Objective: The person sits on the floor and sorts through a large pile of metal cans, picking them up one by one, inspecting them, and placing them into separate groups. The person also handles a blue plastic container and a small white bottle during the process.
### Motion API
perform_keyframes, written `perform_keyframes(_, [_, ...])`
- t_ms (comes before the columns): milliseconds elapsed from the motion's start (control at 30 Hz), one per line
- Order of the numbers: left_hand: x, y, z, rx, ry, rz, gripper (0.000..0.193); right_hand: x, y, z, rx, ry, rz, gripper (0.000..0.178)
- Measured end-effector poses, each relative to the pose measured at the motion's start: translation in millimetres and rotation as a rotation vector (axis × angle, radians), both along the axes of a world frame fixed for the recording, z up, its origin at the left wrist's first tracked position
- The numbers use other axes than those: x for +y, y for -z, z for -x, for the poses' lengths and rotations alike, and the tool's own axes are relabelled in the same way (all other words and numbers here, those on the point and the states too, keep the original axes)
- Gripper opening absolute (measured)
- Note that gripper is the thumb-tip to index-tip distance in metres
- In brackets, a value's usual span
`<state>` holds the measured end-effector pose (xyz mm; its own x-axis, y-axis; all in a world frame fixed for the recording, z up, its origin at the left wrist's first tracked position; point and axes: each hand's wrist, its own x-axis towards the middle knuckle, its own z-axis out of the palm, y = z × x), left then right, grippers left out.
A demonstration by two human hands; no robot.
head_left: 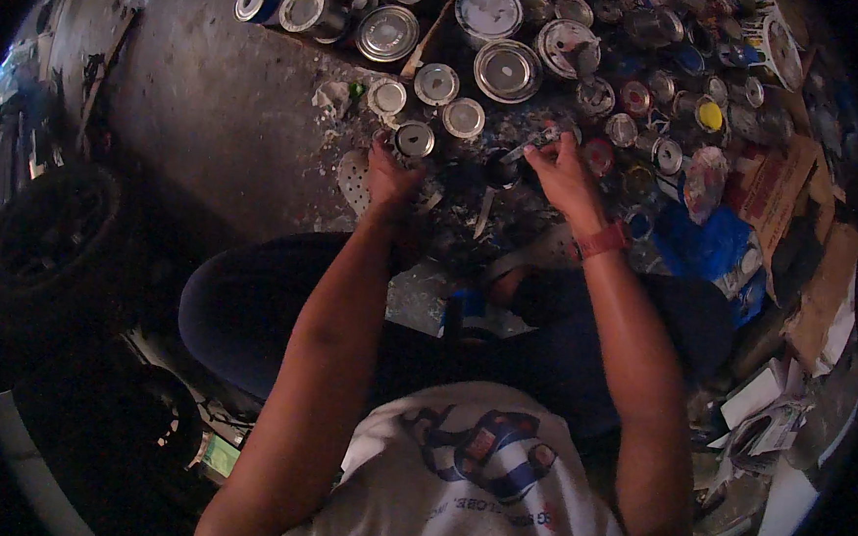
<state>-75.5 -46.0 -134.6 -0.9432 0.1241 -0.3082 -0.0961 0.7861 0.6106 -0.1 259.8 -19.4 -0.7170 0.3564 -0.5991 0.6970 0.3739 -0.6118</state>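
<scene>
In front of me, my left hand (pixel 393 175) is closed round the side of a small paint can (pixel 414 140) with a metal lid. To its right, my right hand (pixel 565 181) pinches a thin, greyish, paint-smeared tool (pixel 537 145); its exact kind is too dark to make out. The tool's lower end slants toward a small open can (pixel 501 169) with a dark inside. A narrow pale stick or blade (pixel 484 215) lies on the floor just below that can. Past my left hand stand more small lidded cans (pixel 463 118).
Many paint cans (pixel 508 71) crowd the far side and right. A blue plastic bag (pixel 700 247) and torn cardboard (pixel 792 197) lie at right. A tyre (pixel 56 235) stands at left on the stained floor (pixel 223 108). My feet in clogs (pixel 354 180) flank the work spot.
</scene>
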Motion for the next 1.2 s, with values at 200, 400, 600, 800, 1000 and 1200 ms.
perform_keyframes(200, [12, 10, -4, -0.123, -0.319, -0.135, 0.104, 0, 10, -3, 0.003, 0.009, 0.028, 0.067])
perform_keyframes(400, [5, 45, 9, -0.418, -0.718, -0.411, 0.115, -1, 21, -6, 0.052, 0.015, 0.001, 0.066])
perform_keyframes(600, [-6, 67, 13, -0.523, -0.708, -0.445, 0.113, -1, 13, -3, 0.009, 0.027, 0.012, 0.067])
perform_keyframes(800, [4, 57, 14, -0.538, -0.776, -0.319, 0.112, -2, 6, -1, -0.009, -0.012, -0.036, 0.069])
perform_keyframes(1000, [0, 81, 1, -0.523, -0.785, -0.557, 0.118, -1, 7, 1, -0.017, -0.011, -0.009, 0.071])
perform_keyframes(1200, [3, 76, -5, -0.550, -0.833, -0.650, 0.117, -4, 5, 1, -0.007, 0.003, 0.011, 0.070])
